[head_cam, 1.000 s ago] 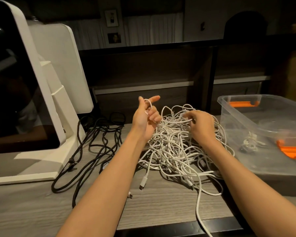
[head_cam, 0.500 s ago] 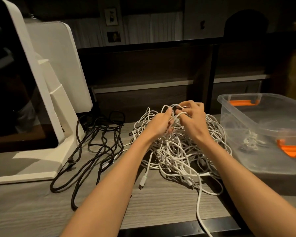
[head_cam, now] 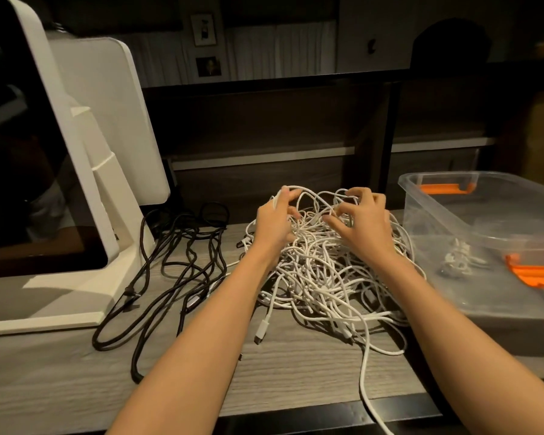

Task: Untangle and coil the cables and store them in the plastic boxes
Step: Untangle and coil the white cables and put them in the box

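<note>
You are at the untangling step, with both hands dug into the top of the white cable pile (head_cam: 321,271) at the centre of the frame. Your left hand (head_cam: 272,219) has its fingers curled around a loop of white cable lifted at the upper left of the heap, and your right hand (head_cam: 363,222) has its fingers bent like claws, hooked into strands at the upper right. The pile sits on the wooden desk (head_cam: 296,372), with one white plug (head_cam: 260,331) lying free at its lower edge and a long strand trailing off the bottom of the frame. A bundle of black cables (head_cam: 176,262) lies just to the left, beside the white monitor stand (head_cam: 85,215). The clear plastic box (head_cam: 446,196) stands at the right, with a small coil of white cable (head_cam: 457,255) already inside. Most of the work looks undone. The next move likely calls for picking one cable, perhaps by that free plug, and drawing it out gently so knots do not tighten.
</note>
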`<action>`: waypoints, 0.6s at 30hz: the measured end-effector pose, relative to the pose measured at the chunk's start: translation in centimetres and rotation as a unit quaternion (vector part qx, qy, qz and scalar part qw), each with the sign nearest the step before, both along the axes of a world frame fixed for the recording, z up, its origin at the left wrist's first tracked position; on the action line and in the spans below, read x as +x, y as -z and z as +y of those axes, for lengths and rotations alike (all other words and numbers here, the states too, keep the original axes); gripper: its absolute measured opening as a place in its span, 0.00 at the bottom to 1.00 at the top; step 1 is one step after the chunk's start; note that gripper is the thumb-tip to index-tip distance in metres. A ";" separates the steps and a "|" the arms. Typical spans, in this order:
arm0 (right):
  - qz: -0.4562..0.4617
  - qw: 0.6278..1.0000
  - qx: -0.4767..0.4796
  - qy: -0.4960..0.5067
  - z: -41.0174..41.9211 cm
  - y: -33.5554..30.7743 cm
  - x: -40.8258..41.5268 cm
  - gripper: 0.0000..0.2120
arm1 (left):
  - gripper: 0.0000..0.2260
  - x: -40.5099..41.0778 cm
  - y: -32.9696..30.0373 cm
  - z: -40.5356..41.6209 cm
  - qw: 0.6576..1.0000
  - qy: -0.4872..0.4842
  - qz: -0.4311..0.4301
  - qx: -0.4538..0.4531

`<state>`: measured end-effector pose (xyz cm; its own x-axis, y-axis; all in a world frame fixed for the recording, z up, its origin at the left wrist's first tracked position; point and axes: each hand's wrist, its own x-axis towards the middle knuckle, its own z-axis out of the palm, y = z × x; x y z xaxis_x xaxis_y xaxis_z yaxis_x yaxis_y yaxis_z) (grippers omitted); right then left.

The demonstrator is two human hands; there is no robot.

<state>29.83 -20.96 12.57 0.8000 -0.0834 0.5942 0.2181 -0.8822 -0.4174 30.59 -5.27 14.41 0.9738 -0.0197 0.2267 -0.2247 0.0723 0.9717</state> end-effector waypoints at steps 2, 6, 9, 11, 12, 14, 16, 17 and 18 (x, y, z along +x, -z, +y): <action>0.047 0.998 -0.031 0.018 -0.1 0.2 0.1 0.13 | 0.15 0.0 0.0 0.2 0.993 0.021 0.036 -0.109; 0.092 0.994 -0.044 0.048 -0.3 0.5 0.3 0.12 | 0.18 0.1 -0.2 0.7 0.955 0.092 0.083 -0.269; 0.080 0.992 -0.064 0.074 -0.1 0.5 0.2 0.11 | 0.21 0.0 -0.2 0.5 0.920 0.113 0.132 -0.352; 0.059 0.991 -0.089 0.085 0.0 0.6 0.2 0.12 | 0.22 -0.3 -0.5 0.4 0.910 0.101 0.167 -0.367; 0.052 0.990 -0.099 0.088 0.1 0.7 0.2 0.14 | 0.23 -0.4 -0.6 0.4 0.910 0.093 0.180 -0.361; 0.047 0.991 -0.096 0.081 0.1 0.8 0.2 0.18 | 0.26 -0.4 -0.8 0.5 0.923 0.075 0.184 -0.331; 0.017 0.995 -0.078 0.066 0.1 0.8 0.2 0.19 | 0.27 -0.3 -0.9 0.5 0.950 0.053 0.157 -0.266; -0.010 0.996 -0.069 0.054 0.1 0.7 0.1 0.20 | 0.27 -0.3 -0.9 0.5 0.964 0.045 0.138 -0.224; -0.041 0.997 -0.057 0.032 0.2 0.7 0.0 0.21 | 0.27 -0.3 -0.8 0.4 0.977 0.038 0.114 -0.175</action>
